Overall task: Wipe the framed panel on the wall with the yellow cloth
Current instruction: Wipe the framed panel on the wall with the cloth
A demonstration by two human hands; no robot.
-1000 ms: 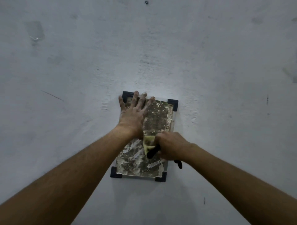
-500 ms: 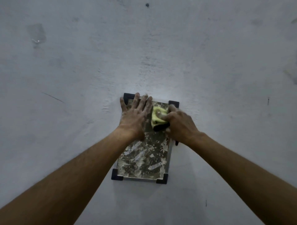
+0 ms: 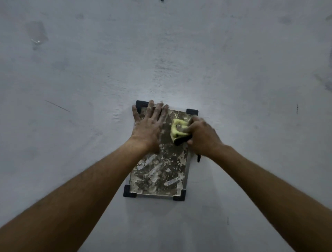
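A small framed panel (image 3: 159, 172) with black corner pieces hangs on the grey wall; its face is mottled dark with pale smears. My left hand (image 3: 148, 126) lies flat on its upper left part, fingers spread over the top corner. My right hand (image 3: 202, 135) presses a bunched yellow cloth (image 3: 177, 128) with a black edge against the panel's upper right area. A thin black strip hangs below that hand by the frame's right edge.
The bare grey wall (image 3: 251, 72) surrounds the panel on all sides. A small nail or screw (image 3: 162, 0) sits at the top edge of view, and a faint taped patch (image 3: 36, 35) marks the upper left.
My right hand has carried the cloth from the panel's middle up to its upper right part, where it now shifts slightly. My left hand has stayed flat on the upper left.
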